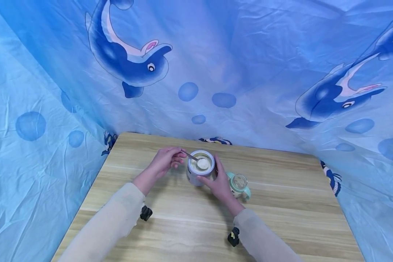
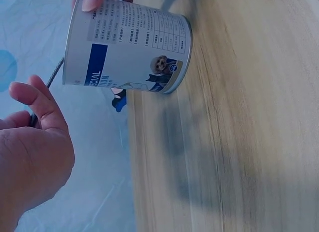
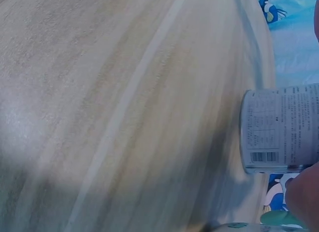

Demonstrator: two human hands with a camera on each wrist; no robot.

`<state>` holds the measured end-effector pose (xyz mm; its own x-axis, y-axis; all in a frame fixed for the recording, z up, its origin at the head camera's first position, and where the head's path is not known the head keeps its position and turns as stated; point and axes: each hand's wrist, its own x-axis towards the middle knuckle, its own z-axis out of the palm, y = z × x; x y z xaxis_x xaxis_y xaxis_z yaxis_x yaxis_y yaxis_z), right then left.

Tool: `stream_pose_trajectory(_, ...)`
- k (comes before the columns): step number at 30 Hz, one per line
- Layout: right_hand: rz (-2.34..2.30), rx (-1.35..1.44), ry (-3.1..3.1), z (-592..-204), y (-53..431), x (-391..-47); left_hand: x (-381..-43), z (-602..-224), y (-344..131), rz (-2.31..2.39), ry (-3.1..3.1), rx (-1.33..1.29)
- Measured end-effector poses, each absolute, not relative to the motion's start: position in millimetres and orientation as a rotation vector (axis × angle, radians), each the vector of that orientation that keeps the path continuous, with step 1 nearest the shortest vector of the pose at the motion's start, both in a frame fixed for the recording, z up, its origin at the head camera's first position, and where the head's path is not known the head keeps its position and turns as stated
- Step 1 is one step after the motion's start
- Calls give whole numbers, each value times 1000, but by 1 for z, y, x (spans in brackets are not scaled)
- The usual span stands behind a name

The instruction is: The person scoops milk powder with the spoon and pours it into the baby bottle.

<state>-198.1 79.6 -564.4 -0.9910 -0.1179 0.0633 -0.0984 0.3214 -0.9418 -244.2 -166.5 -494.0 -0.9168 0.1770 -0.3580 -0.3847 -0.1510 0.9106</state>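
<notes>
An open tin (image 1: 195, 179) of white powder stands upright on the table; its label, with a dog and a cat, shows in the left wrist view (image 2: 134, 47). My left hand (image 1: 165, 161) pinches the handle of a metal spoon (image 1: 190, 156), whose bowl carries a heap of white powder (image 1: 203, 163) over the tin's mouth. Around the tin's right side, my right hand (image 1: 220, 182) grips with thumb in front and fingers behind. In the right wrist view the tin (image 3: 279, 129) shows beside part of that hand (image 3: 305, 197).
Just right of my right hand stands a mint-green handled cup (image 1: 234, 191) with a clear round top. The wooden table (image 1: 281, 203) meets blue dolphin-print cloth (image 1: 249, 123) at its back and sides.
</notes>
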Motion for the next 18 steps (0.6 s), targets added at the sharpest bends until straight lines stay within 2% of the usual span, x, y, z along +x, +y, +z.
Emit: stream_pose_trajectory(18,-1804,-280,2538,-539,87,-197,-246,-484,-164,2118,1786,-183)
